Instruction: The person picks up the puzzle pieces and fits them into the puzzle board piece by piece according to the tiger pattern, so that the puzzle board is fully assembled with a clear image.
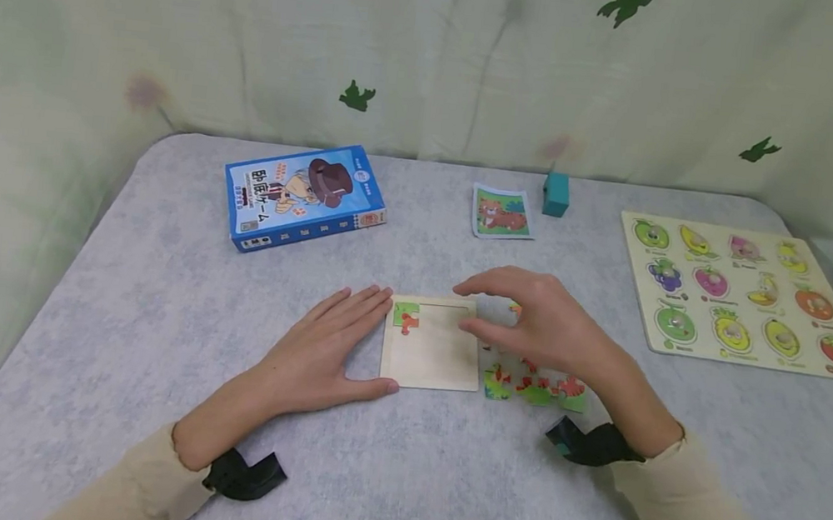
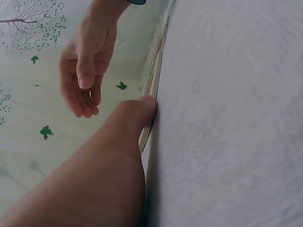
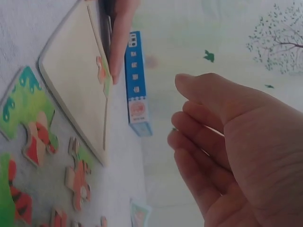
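A shallow wooden puzzle tray [image 1: 437, 358] lies flat on the table. One green and red jigsaw piece [image 1: 406, 314] sits in its upper left corner. My left hand [image 1: 328, 352] rests beside the tray's left edge, fingers straight, thumb touching the lower left corner. My right hand [image 1: 531, 317] hovers over the tray's right side, thumb and fingers apart. Nothing shows between them in the right wrist view. Several loose jigsaw pieces [image 1: 538, 391] in green and red lie right of the tray, partly hidden under the right hand.
A blue game box [image 1: 305, 197] lies at the back left. Behind the tray are a small picture card [image 1: 502, 214] with a red animal and a teal block [image 1: 556, 194]. A wooden fruit board [image 1: 752, 296] lies at the right. A patterned curtain [image 1: 436, 53] hangs behind the table.
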`<state>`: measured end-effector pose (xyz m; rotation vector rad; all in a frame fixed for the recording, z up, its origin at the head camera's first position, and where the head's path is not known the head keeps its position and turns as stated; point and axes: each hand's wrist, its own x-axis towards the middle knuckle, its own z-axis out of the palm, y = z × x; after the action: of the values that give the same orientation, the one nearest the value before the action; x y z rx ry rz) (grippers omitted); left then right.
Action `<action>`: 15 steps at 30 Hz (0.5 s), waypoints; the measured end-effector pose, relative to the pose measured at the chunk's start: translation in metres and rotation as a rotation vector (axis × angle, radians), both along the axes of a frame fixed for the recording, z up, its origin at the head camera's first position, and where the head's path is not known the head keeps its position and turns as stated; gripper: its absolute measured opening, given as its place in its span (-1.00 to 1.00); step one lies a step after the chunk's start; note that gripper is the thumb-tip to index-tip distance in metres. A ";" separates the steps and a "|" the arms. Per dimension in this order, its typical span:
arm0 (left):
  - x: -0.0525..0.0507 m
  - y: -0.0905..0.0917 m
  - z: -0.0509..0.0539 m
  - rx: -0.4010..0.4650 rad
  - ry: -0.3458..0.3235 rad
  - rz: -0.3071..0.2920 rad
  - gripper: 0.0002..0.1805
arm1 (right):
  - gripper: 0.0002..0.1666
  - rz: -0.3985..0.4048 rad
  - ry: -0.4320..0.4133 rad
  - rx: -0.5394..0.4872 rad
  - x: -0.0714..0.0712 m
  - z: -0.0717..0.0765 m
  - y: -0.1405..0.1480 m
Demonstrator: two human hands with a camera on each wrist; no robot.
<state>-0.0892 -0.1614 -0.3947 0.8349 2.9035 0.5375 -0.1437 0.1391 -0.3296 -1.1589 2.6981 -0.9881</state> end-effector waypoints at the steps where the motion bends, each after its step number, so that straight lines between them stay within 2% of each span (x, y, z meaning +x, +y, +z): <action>1: 0.000 0.000 0.000 -0.001 0.001 0.000 0.16 | -0.58 0.008 -0.001 -0.001 -0.001 0.000 0.001; 8: 0.000 0.000 0.002 -0.005 0.006 -0.003 0.17 | -0.60 0.067 0.010 0.026 -0.009 -0.001 0.014; 15: 0.001 0.000 0.001 0.022 0.022 -0.009 0.15 | -0.57 0.078 -0.013 0.020 -0.017 0.001 0.027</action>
<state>-0.0881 -0.1613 -0.3938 0.8617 2.9168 0.5648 -0.1603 0.1664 -0.3290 -1.2388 2.6248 -0.9524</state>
